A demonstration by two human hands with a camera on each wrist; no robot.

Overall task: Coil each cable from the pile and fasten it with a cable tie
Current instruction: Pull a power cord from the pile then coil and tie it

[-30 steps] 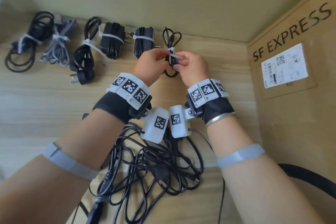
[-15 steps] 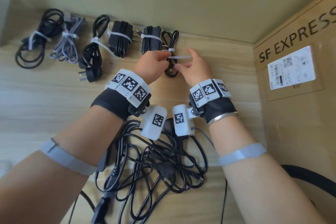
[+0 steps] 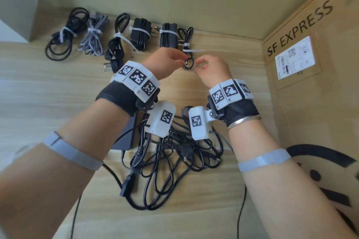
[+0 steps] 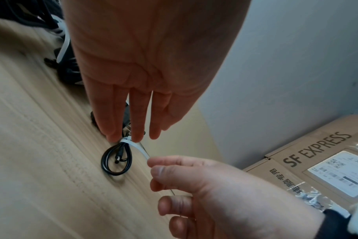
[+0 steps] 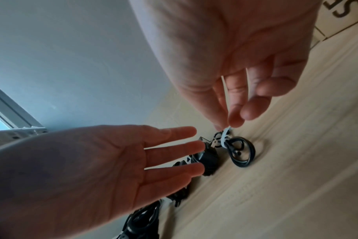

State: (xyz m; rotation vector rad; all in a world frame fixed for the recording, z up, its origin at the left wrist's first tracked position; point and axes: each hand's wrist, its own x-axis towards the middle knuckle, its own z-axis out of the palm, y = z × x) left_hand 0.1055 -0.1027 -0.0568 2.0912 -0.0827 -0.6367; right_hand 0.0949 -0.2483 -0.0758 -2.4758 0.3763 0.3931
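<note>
White cable tie (image 4: 140, 148) pinched by right hand (image 4: 204, 186); left hand (image 4: 145, 77) open.

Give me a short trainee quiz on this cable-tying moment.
1. True or false: the left hand pinches the tie.
2. Where does the untied pile lie? A: near the person, below the wrists. B: on a shelf. C: in a drawer.
3. How many tied bundles lie in the far row, counting the small coil?
Key: 1 false, the right hand pinches its tail, while the left hand's fingers are straight; 2 A; 3 six.
</note>
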